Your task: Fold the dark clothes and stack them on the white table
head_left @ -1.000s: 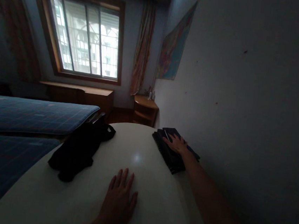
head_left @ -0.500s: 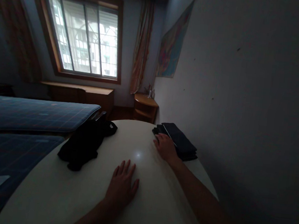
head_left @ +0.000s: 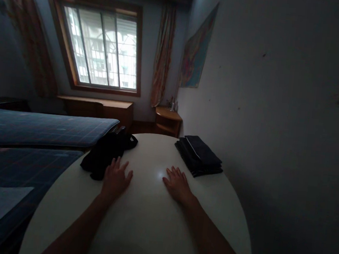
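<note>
Both of my hands lie flat on a round white table (head_left: 147,228). My left hand (head_left: 115,179) has its fingers spread and rests just beside a crumpled black garment (head_left: 105,153) at the table's left edge. My right hand (head_left: 176,184) is open on the bare tabletop, a little short of a folded stack of dark clothes (head_left: 199,156) at the table's far right. Neither hand holds anything.
A bed with a blue checked cover (head_left: 37,126) runs along the left. A window (head_left: 101,52) with curtains, a low wooden cabinet (head_left: 99,108) and a corner shelf (head_left: 167,121) stand at the back. The wall (head_left: 278,113) on the right carries a map (head_left: 196,51).
My right hand left the folded dark stack and came back onto the bare tabletop. My left hand slid left and forward, up beside the black garment.
</note>
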A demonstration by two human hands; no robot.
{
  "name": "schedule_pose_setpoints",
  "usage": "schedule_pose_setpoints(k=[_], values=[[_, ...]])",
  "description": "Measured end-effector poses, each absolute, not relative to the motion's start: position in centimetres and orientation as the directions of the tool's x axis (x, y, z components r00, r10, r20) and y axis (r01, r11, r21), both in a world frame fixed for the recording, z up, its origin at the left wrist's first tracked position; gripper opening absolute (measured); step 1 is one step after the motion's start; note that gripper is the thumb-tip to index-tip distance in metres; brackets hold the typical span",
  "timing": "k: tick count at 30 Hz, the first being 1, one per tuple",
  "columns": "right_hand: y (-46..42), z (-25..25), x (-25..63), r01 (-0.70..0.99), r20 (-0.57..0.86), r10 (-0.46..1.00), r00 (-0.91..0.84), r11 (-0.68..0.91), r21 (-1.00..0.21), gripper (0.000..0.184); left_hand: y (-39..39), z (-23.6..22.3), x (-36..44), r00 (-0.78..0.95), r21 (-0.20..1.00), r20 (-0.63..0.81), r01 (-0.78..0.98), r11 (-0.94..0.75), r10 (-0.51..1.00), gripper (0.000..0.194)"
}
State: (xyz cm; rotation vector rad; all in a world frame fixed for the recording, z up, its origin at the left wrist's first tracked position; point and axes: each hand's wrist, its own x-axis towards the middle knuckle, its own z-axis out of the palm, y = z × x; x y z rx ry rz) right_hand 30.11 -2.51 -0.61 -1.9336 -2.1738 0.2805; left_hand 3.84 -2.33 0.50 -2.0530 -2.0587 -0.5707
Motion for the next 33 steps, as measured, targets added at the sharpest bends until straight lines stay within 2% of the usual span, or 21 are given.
schedule_pose_setpoints(k=[3,6,13,20,25,29,31,33], values=[[-2.6,-0.4,30.2,0.950,0.044,0.992,-0.116,0.123,-0.288,0.061,-1.6,0.6,0.8,-0.216,0.115,0.360,0.976,0.187,0.908,0.055],[-2.7,-0.4,30.3,0.948,0.053,0.991,-0.124,0.134,-0.290,0.060,-1.2,0.5,-0.3,-0.242,0.090,0.284,0.970,0.226,0.928,0.054],[-2.4,-0.9,30.5,0.949,0.092,0.988,-0.120,0.142,-0.280,0.056,-2.1,1.5,1.3,-0.102,0.050,0.249,0.994,0.092,0.963,0.039],[-2.2,-1.4,30.6,0.949,0.188,0.974,-0.125,0.173,-0.262,0.050,-5.6,2.2,6.1,0.176,0.082,0.221,0.977,-0.198,0.959,0.026],[-1.5,-1.3,30.6,0.945,0.177,0.979,-0.101,0.150,-0.292,0.050,-10.2,3.2,10.6,0.492,0.277,0.164,0.809,-0.518,0.855,0.021],[-0.6,-0.9,30.9,0.931,0.129,0.988,-0.087,0.127,-0.344,0.047,-12.1,4.8,11.5,0.754,0.514,0.086,0.527,-0.677,0.651,0.038],[-0.5,-0.9,30.9,0.926,0.123,0.990,-0.065,0.106,-0.363,0.050,-11.4,5.3,10.8,0.751,0.560,0.147,0.473,-0.680,0.644,0.039],[-0.7,-0.9,30.7,0.919,0.131,0.991,-0.035,0.084,-0.385,0.052,-9.8,5.2,9.5,0.618,0.514,0.317,0.525,-0.678,0.719,0.031]])
